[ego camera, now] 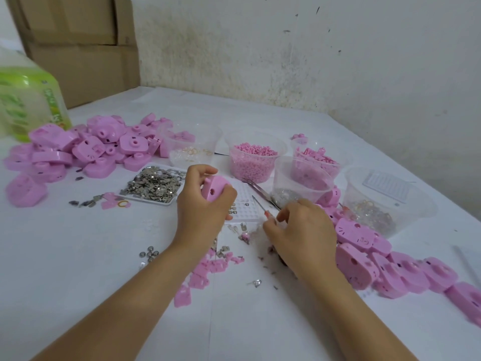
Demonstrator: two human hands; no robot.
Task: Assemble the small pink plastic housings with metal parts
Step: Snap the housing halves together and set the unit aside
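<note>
My left hand [203,201] grips a small pink housing [214,188] above the table, fingers curled round it. My right hand [302,230] hovers low over the table beside a thin screwdriver with a reddish handle [261,207]; its fingers are curled near the handle, and whether they hold it is unclear. A white tray of small metal plates [153,184] lies left of the held housing. A white grid tray [244,201] sits between my hands. Loose metal discs [149,254] and pink clips [208,267] lie near my left forearm.
A heap of pink housings [78,152] fills the left, a row of them [385,264] the right. Clear tubs hold pink pellets [253,158], pink parts [316,160], rings [191,149] and metal bits [374,204]. Tweezers [256,187], a green jug [23,100] and cardboard boxes [78,48] stand behind.
</note>
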